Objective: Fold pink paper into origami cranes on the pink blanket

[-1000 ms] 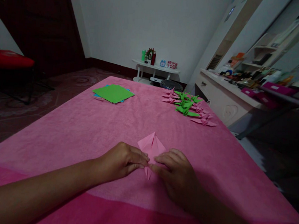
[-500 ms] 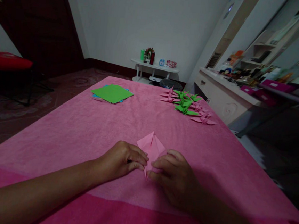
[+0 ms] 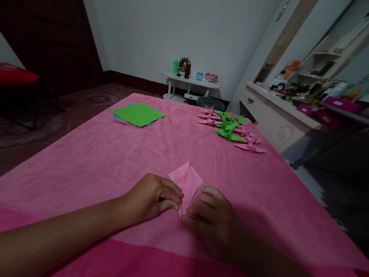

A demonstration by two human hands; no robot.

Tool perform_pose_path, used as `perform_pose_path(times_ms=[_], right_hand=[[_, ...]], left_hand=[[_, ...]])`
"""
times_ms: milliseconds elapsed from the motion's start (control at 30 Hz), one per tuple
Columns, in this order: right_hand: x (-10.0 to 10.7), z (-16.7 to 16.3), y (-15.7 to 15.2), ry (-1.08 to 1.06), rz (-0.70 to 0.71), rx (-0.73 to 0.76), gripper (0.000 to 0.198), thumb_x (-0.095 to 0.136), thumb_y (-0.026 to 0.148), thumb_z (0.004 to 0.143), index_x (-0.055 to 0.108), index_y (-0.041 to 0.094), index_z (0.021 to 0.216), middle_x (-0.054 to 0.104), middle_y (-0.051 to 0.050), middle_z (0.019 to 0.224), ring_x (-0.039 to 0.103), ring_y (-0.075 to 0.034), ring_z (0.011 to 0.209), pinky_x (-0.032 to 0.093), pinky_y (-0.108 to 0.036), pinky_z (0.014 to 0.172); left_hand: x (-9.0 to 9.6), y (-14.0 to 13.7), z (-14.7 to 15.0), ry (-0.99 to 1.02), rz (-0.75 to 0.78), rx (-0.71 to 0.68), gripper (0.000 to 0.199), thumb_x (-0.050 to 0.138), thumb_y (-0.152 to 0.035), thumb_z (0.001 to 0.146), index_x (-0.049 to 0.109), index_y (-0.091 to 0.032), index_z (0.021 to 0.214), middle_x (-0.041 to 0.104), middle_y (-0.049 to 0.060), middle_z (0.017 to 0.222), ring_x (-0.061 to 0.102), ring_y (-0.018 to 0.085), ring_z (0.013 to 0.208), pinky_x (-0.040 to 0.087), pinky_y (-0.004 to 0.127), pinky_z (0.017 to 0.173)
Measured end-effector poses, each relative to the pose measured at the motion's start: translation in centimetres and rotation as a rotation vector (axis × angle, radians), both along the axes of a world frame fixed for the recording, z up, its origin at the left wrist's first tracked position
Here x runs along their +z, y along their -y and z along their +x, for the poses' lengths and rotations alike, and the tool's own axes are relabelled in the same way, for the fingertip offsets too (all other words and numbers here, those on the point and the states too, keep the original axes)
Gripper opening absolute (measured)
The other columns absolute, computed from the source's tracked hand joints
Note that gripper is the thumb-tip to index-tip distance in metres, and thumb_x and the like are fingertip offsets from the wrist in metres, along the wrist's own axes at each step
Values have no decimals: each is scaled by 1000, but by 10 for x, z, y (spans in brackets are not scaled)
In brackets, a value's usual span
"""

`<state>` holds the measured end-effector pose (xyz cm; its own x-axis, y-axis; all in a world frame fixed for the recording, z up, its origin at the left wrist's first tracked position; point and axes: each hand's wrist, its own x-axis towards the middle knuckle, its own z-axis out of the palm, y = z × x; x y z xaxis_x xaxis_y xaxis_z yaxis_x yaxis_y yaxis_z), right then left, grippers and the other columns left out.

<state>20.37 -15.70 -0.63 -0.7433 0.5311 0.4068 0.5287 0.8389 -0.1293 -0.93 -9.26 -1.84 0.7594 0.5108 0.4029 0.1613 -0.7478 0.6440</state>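
Note:
A sheet of pink origami paper (image 3: 187,179), folded into a kite-like shape, lies on the pink cloth (image 3: 105,157) with its narrow point towards me. My left hand (image 3: 153,196) rests at its left edge, fingers closed together and pressing the paper down. On the right edge, my right hand (image 3: 211,220) has its fingers curled and pinched around the lower flap. Part of the paper's lower right side is hidden by the right fingers.
Several folded pink and green paper cranes (image 3: 228,131) sit at the table's far right. A stack of square paper (image 3: 138,114), green on top, lies far left. Beyond stand a small white shelf (image 3: 189,79) and a cluttered dresser (image 3: 278,116).
My right fingers have shifted slightly along the right edge of the pink paper. The left hand stays in place, and the view has moved very slightly.

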Motion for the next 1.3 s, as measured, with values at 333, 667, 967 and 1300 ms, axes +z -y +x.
perform_pose_path(times_ms=[333,667,967,1300], right_hand=[[3,0,0,-10,-12,85,20,42,9,85,61,14,88,57,-5,74,46,-16,70,37,-40,77],[1,-2,0,-10,-44,80,16,43,9,87,58,14,85,59,-5,79,46,-16,73,38,-38,75],[2,-2,1,-27,-22,75,14,44,11,89,57,14,94,61,-9,99,52,-19,94,40,-41,87],[5,-4,1,-58,-54,51,12,46,12,88,55,17,95,60,-7,103,50,-18,96,41,-39,86]], left_hand=[[3,2,2,-32,-49,5,16,56,-21,84,71,-18,85,71,3,86,64,13,89,50,24,84],[4,2,2,-84,-17,35,13,59,-23,82,71,-18,82,70,2,84,63,13,88,49,23,82],[2,-2,5,-79,-26,45,11,60,-21,81,71,-19,81,68,1,82,62,11,79,47,20,72],[4,-10,8,-120,-29,99,9,61,-21,80,69,-19,75,63,-2,74,58,9,70,41,20,64]])
